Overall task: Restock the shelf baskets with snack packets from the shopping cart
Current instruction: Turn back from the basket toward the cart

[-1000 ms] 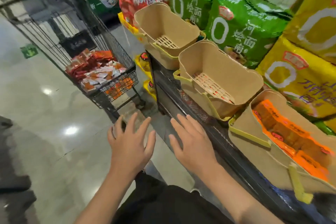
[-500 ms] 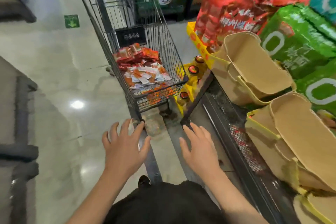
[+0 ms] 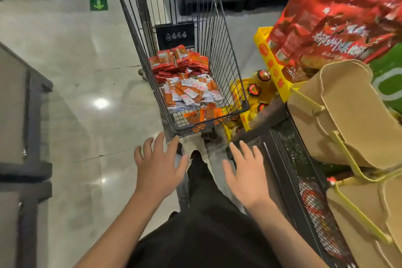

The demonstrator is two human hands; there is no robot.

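Fingers of the left hand (image 3: 159,167) and right hand (image 3: 247,175) are spread wide, palms down, holding nothing. Just beyond the fingertips stands the wire shopping cart (image 3: 236,85), its floor heaped with red, orange and white snack packets (image 3: 187,85), print too small to read. To the right, tan shelf baskets (image 3: 339,115) sit below red bags (image 3: 335,17) with Chinese lettering.

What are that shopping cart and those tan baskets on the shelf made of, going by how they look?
The shopping cart looks like dark coated metal wire: thin straight rods in an open grid, with a dull sheen. The tan baskets look like moulded matte plastic, though stiff board is possible: smooth uniform walls with rounded rims and yellow-green handles.
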